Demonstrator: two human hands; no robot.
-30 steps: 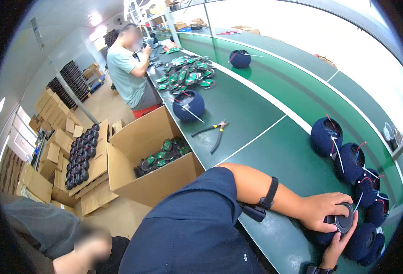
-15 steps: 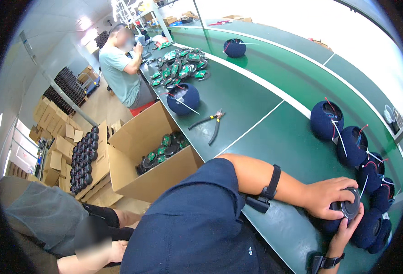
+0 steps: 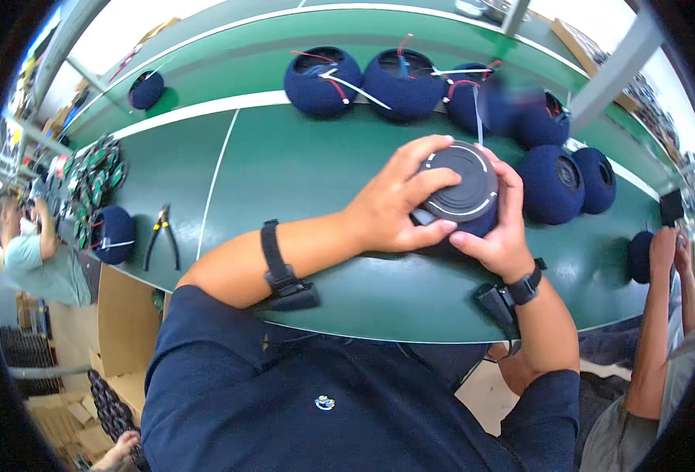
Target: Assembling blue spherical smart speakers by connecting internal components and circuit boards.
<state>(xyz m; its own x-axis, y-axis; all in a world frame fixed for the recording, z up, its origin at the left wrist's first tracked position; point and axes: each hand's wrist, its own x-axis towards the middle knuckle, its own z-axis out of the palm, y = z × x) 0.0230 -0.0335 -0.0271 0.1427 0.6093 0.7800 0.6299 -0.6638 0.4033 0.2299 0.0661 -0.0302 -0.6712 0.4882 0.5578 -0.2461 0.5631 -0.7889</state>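
Both hands are around a round navy fabric-covered speaker [image 3: 481, 226] with a black ringed disc [image 3: 459, 185] on its upward side. My left hand [image 3: 401, 200] lies over the disc's left side, fingertips on its face and thumb at the near edge. My right hand [image 3: 506, 228] wraps the right side, its thumb at the front. Most of the fabric body is hidden beneath the disc and fingers. Just beyond, open navy speaker shells [image 3: 402, 86] with red wires and white ties stand in a row. To the right are two more navy balls [image 3: 554, 185] [image 3: 597, 181].
Black-handled pliers [image 3: 161, 238] lie left on the green bench [image 3: 284, 173]. Farther left are a navy shell [image 3: 114, 236] and heaped circuit boards [image 3: 94, 177]. A cardboard box [image 3: 127, 315] stands below the edge. One co-worker [image 3: 44, 259] is at far left; another's arms [image 3: 656, 315] reach in at right.
The view has swung to the right, so the row of shells now lies ahead of me. Both hands stay on the speaker, and the disc's face shows more fully.
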